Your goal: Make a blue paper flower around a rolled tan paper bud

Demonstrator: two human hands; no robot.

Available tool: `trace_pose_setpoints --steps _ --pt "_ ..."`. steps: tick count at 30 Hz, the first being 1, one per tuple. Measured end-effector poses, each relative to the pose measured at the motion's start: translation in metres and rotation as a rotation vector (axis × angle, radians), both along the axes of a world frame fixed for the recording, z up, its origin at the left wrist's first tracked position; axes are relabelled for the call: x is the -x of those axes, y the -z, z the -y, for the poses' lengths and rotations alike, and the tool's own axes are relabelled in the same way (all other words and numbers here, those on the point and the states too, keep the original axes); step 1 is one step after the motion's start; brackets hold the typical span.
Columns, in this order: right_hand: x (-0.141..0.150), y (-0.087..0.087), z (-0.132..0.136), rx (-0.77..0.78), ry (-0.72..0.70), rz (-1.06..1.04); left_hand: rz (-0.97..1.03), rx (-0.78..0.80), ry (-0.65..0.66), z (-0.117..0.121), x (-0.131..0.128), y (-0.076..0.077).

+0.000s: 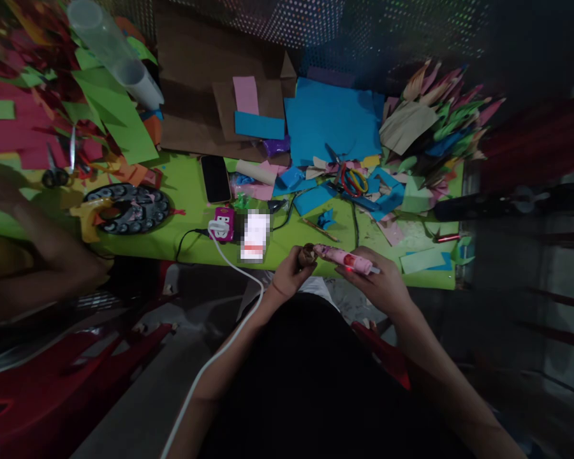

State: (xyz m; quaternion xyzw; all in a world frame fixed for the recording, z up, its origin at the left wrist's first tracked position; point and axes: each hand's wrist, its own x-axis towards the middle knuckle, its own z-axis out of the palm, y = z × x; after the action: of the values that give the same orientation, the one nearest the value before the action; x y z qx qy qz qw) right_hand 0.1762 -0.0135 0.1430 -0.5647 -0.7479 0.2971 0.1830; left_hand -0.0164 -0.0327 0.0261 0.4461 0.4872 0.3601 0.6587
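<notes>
My left hand (291,273) is closed around a small brown piece (308,254), perhaps rolled or folded paper; its exact shape is hard to make out. In my right hand (385,284) is a pink glue gun (339,257) with a glowing red spot and a pale stick at its back end. Its nozzle points left and meets or nearly meets the brown piece. Both hands are over the front edge of the green table (287,252). Just beyond them lie a small blue paper flower (326,219) and a thin brown stick (320,229).
A magenta power socket (224,224) with a white cable (234,266), a dark phone (215,179) and a bright blurred rectangle (255,236) lie left of my hands. Blue paper (335,121), scissors (349,178) and paper flowers (444,121) sit behind. Another person's arm (43,248) reaches in at left.
</notes>
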Motion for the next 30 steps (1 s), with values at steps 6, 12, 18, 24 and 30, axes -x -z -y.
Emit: trace_pose_setpoints --steps 6,12,18,24,30 --pt "-0.004 0.003 0.002 -0.005 0.011 0.029 -0.050 0.017 -0.038 0.000 0.000 -0.001" --pt "-0.008 0.004 0.005 -0.013 -0.011 0.046 -0.026 -0.005 -0.059 0.002 -0.003 0.002" --pt "-0.012 0.002 0.009 0.006 -0.004 0.058 -0.041 0.011 -0.075 0.002 -0.003 -0.001" --pt "-0.012 0.008 0.007 -0.037 -0.013 0.078 -0.050 -0.004 -0.057 0.003 -0.005 -0.003" --pt "-0.014 0.005 0.008 -0.025 -0.016 0.084 -0.087 -0.013 -0.083 0.002 -0.005 -0.001"
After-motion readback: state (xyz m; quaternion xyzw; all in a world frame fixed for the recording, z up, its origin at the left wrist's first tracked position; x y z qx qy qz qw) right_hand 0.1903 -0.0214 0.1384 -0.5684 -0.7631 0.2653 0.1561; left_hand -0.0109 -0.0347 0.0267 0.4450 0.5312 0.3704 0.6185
